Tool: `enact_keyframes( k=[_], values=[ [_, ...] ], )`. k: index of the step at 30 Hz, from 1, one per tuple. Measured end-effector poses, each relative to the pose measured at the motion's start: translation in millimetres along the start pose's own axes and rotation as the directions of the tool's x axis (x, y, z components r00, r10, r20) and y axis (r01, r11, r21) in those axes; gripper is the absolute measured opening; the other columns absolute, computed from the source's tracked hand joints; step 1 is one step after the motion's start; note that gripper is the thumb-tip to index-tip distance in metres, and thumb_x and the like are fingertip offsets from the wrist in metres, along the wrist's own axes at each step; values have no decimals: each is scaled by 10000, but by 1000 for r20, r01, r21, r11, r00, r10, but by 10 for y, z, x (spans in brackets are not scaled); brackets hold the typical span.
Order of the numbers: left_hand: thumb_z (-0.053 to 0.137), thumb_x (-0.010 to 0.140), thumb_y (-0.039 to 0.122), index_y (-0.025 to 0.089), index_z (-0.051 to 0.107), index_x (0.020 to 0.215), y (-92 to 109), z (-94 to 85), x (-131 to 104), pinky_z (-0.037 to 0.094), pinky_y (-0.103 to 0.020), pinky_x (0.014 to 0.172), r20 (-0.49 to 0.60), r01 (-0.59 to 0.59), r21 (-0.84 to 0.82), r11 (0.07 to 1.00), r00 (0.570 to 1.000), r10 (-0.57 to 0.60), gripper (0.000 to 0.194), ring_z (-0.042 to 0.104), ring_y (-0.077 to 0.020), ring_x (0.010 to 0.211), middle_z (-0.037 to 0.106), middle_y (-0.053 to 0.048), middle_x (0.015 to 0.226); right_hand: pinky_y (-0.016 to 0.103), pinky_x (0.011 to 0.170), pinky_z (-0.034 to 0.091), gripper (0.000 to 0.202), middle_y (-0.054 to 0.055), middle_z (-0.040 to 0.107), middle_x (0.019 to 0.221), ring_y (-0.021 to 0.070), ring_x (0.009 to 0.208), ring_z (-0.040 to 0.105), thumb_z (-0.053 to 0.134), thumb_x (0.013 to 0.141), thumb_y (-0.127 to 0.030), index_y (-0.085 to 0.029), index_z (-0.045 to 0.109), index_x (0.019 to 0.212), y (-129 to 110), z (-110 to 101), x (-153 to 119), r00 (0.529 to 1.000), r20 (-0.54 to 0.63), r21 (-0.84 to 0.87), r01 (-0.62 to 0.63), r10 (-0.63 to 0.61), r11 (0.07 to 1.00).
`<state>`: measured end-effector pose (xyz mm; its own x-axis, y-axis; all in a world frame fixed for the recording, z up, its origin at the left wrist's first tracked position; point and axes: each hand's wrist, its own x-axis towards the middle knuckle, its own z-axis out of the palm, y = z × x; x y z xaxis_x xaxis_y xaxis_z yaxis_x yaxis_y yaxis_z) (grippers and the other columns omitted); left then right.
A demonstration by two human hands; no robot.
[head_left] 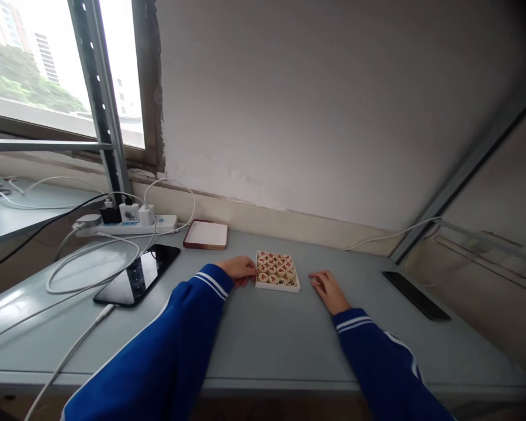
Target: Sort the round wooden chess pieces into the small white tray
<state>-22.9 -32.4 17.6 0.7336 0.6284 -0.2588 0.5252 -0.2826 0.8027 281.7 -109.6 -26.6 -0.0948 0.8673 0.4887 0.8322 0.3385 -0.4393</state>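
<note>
On the grey desk (254, 333), left hand (241, 270) against the tray (277, 285) edge, right hand (328, 289) flat, apart, both empty.

A tray of game pieces (277, 271) lies on the table (263, 339) near the wall, with the left hand (239, 270) touching its left edge and the right hand (328, 289) resting flat just to its right, apart from it. Behind and left of the tray lies a lid (206, 234); further left lie a phone (138, 275) and, behind it, a power strip (123, 224). Well to the right lies a second phone (415, 294).
</note>
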Motion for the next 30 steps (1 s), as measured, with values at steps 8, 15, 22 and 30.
enact_keyframes(
  k=[8,15,22,30],
  values=[
    [471,748,510,144,488,632,2,24,-32,312,-192,370,-15,-2,-35,999,1000,2,385,415,-70,306,477,47,383,371,748,436,248,48,598,895,163,715,553,498,770,-316,-201,581,973,-214,218,428,994,-105,-115,-35,23,993],
    [465,763,494,134,504,656,43,11,-41,320,-198,394,-10,19,-19,1000,1000,-20,377,419,-67,319,495,42,402,315,723,448,254,71,601,931,160,756,553,504,783,-389,-192,609,902,-627,73,376,986,0,244,161,-166,956],
    [464,769,488,146,486,634,43,8,-32,320,-201,390,6,17,-30,999,1000,-17,368,418,-73,316,484,46,387,320,748,448,243,42,624,933,177,832,564,626,690,-388,-225,641,870,-854,112,309,965,168,272,153,-203,950],
    [457,772,505,139,508,664,75,21,-51,322,-208,400,-23,41,-11,999,999,-41,385,421,-76,324,485,43,386,303,726,450,261,50,607,936,170,823,551,636,679,-369,-215,642,889,-800,107,310,961,164,289,171,-224,942]
  ],
)
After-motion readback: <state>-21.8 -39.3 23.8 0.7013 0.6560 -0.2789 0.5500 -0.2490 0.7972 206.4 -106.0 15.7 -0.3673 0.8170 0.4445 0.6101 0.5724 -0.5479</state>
